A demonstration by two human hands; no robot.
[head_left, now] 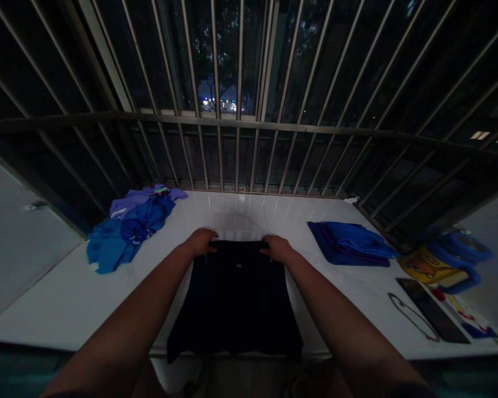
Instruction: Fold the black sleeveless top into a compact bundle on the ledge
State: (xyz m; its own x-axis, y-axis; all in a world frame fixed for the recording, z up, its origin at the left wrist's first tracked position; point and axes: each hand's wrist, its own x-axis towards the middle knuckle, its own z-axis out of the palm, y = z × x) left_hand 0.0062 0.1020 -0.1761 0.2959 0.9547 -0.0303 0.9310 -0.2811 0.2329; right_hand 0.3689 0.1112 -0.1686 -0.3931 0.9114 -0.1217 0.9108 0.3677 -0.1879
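A black garment (238, 304) lies spread on the white ledge, its narrower edge toward the window and its wider edge hanging over the front. My left hand (202, 242) grips its far left corner, thumb on top of the cloth. At the far right corner, my right hand (276, 248) holds the cloth the same way. A small light mark shows near the middle of the far edge. The fingers under the fabric are partly hidden.
Crumpled blue and purple clothes (133, 224) lie at the left of the white ledge (240, 213). Folded blue clothes (352, 243) are on the right, near a yellow and blue container (434, 264), a dark flat object (431, 309) and a cord loop (413, 317). Metal bars (249, 127) stand behind.
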